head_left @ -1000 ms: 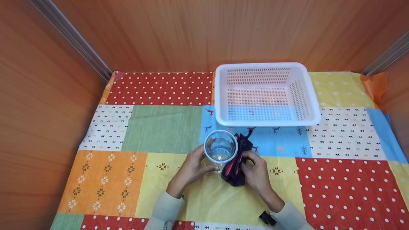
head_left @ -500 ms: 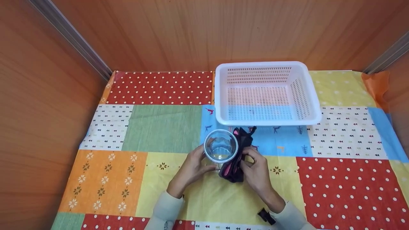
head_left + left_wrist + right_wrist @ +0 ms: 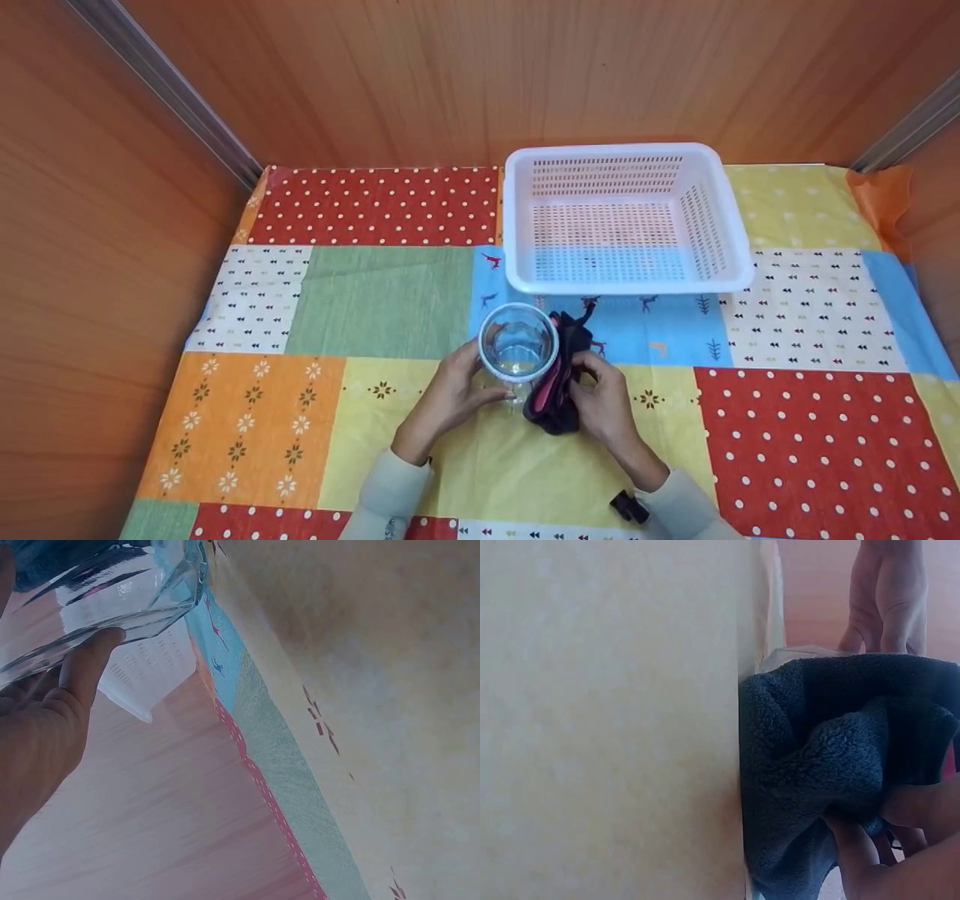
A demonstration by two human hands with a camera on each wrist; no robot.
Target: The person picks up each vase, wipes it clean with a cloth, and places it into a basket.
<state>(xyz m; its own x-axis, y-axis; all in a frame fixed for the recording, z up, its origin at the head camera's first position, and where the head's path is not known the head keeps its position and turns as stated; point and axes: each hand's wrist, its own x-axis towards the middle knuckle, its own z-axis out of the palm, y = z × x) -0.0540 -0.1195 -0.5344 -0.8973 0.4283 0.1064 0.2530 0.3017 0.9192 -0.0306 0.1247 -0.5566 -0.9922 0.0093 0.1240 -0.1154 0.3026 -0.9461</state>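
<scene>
A clear drinking glass [image 3: 519, 343] stands upright in front of the basket, its open mouth facing up. My left hand [image 3: 450, 386] holds it from the left side, thumb at the near side; in the left wrist view the thumb lies against the angular glass wall [image 3: 161, 611]. Pressed to the right side of the glass is a dark fleecy cleaning cloth [image 3: 556, 411] with pink parts, bunched into folds. Its pile shows plainly as dark blue-grey cloth [image 3: 817, 757] in the right wrist view. My right hand [image 3: 604, 397] pinches the cloth between thumb and fingers.
A white perforated plastic basket [image 3: 630, 288] sits behind the glass, toward the back wall. A patchwork tablecloth [image 3: 390, 300] covers the table. Wooden panels [image 3: 525, 82] enclose the back and both sides. An orange cloth corner [image 3: 881, 206] lies at the far right.
The cloth slid away from me along the glass, then came back toward me, with my right hand moving only slightly. The glass and my left hand have stayed in place.
</scene>
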